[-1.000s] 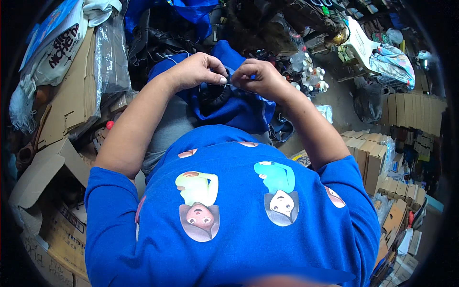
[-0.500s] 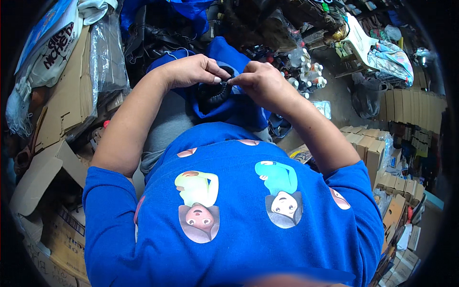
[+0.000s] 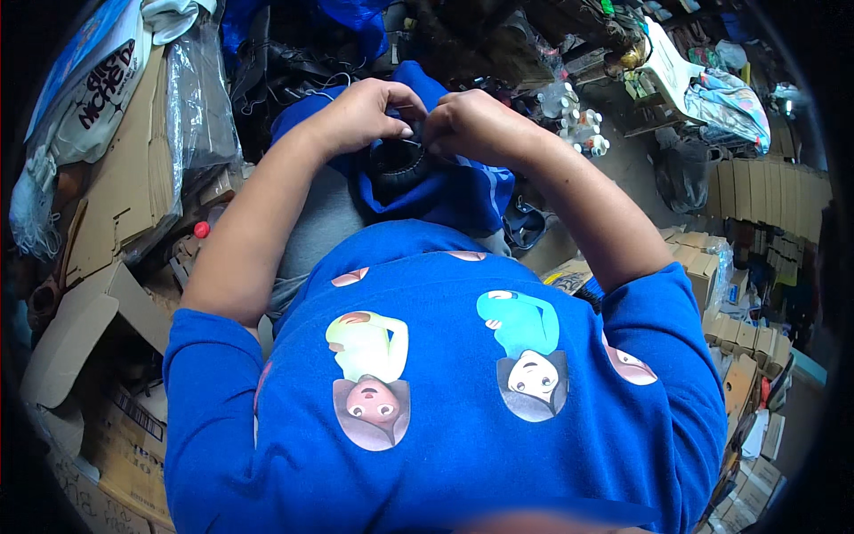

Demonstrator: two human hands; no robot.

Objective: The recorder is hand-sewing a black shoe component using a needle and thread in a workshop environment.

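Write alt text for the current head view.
A person's bare left hand and bare right hand are close together at a rounded black item with a ridged rim, on blue cloth over a grey-clothed lap. A blue T-shirt with printed cartoon figures fills the lower view; brown cardboard lies on both sides.

The right hand (image 3: 476, 126) hides its own fingertips, so its grip cannot be told. The left hand (image 3: 369, 116) partly covers the black item (image 3: 398, 178), perhaps a shoe, whose inside is too dark to read. Blue sheeting (image 3: 356, 16) is cut off by the top edge, a blurred shape (image 3: 543, 523) by the lower.
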